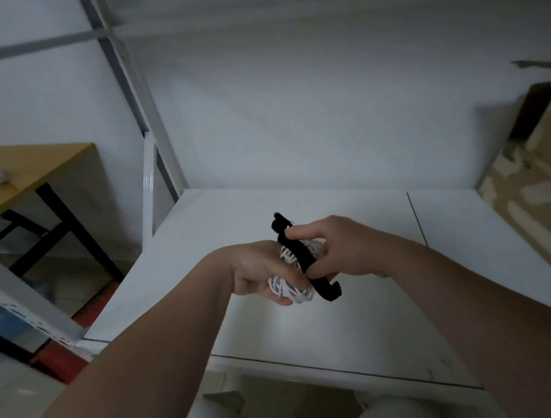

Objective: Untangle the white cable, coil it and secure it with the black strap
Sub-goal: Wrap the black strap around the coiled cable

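I am observing the left hand (259, 273) gripping the coiled white cable (290, 292) above the white table (342, 322), fingers curled round the bundle and hiding much of it. The right hand (340, 247) is pinching the black strap (299, 256) lying across the coil, both strap ends sticking out. A worn cardboard box (531, 208) is standing at the table's right edge, and a wooden desk (34, 175) is sitting well apart on the left by the white wall.

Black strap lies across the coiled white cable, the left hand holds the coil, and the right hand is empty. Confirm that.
One thing is wrong: the right hand is not empty, it pinches the black strap. The head view shows this. The rest stands: the strap lies across the coiled white cable, which the left hand holds.
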`<control>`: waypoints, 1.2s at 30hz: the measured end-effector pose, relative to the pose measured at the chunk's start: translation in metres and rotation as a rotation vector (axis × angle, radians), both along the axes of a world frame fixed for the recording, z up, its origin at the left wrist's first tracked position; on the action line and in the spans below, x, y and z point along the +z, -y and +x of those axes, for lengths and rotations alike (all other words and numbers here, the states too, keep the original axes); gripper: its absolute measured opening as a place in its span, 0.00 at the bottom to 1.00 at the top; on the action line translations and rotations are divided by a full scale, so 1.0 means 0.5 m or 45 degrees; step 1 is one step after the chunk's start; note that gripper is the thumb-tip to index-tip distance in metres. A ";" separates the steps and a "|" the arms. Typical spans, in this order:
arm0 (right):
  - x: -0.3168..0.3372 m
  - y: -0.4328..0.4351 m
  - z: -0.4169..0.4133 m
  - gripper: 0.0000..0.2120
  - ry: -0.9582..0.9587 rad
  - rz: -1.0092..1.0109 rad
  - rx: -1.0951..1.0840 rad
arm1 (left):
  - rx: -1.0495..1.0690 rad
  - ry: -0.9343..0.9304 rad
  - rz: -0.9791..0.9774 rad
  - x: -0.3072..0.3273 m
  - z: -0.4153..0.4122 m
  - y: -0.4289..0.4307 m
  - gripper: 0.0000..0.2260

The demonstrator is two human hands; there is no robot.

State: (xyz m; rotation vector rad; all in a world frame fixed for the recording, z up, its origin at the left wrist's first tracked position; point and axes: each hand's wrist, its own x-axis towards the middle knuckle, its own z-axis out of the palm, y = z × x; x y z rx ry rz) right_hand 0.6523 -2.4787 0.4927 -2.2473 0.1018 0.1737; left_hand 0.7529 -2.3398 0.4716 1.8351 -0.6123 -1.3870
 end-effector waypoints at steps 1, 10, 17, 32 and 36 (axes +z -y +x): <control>0.004 -0.005 -0.008 0.24 0.035 -0.069 0.008 | 0.035 -0.021 -0.026 0.007 -0.008 -0.004 0.07; 0.023 -0.018 -0.031 0.28 0.248 -0.425 -0.065 | 0.297 0.056 -0.118 0.046 -0.057 -0.008 0.07; 0.032 -0.015 -0.051 0.49 0.057 -0.274 0.027 | 0.074 0.153 -0.080 0.086 -0.050 -0.024 0.13; 0.044 -0.038 -0.067 0.60 0.072 -0.324 0.084 | 0.226 0.379 -0.081 0.108 -0.058 -0.013 0.32; 0.037 -0.053 -0.069 0.52 0.288 -0.443 -0.064 | 0.246 0.312 -0.123 0.119 -0.063 -0.002 0.23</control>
